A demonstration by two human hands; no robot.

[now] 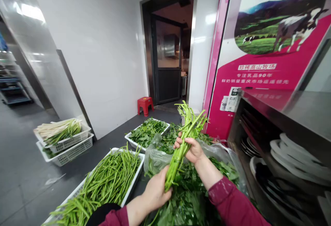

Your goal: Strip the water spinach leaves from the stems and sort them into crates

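Note:
A bunch of green leafy-vegetable stems point(178, 157) slants up and away in front of me, held in both hands. My left hand point(156, 186) is closed around its lower end. Higher up, my right hand point(193, 150) wraps its fingers round the middle of the bunch. Beneath my hands, dark leafy greens point(188, 198) spill over a clear plastic bag point(152, 155). To the left of my left hand, bare green stems point(116, 174) fill a long white crate point(142, 158).
A white tray of leaves point(129, 140) lies beyond the bag. Two stacked white baskets point(74, 153) with pale-stalked vegetables stand at left. A red stool point(145, 105) is by the doorway. Plates point(292, 157) fill a metal shelf point(310, 112) close on the right.

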